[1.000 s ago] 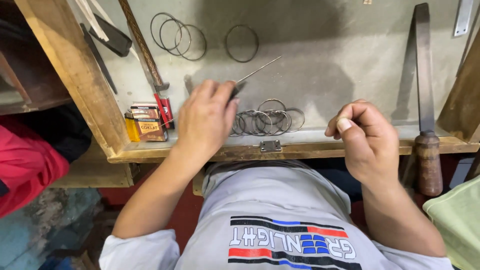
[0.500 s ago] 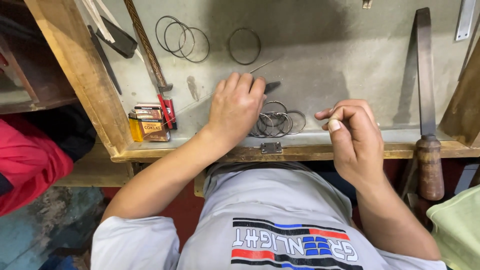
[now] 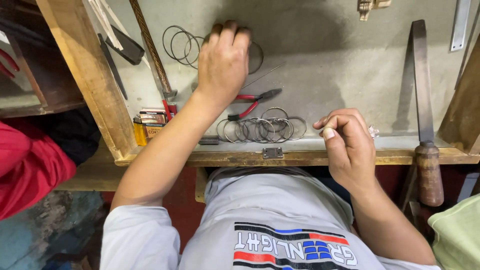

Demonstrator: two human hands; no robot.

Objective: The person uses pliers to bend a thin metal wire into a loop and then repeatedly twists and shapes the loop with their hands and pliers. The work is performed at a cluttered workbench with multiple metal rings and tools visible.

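Fingers of the left hand [image 3: 222, 62] spread flat on one wire ring [image 3: 254, 56] — right hand [image 3: 347, 145] fingers curled, contents unclear.

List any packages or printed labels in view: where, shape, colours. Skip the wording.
Small boxes: stacked at the bench's near-left corner, flat rectangles, yellow, red and pale printed faces.
Shirt print: on the grey shirt below the bench, white lettering over red, blue and black stripes.
No screens or signs.
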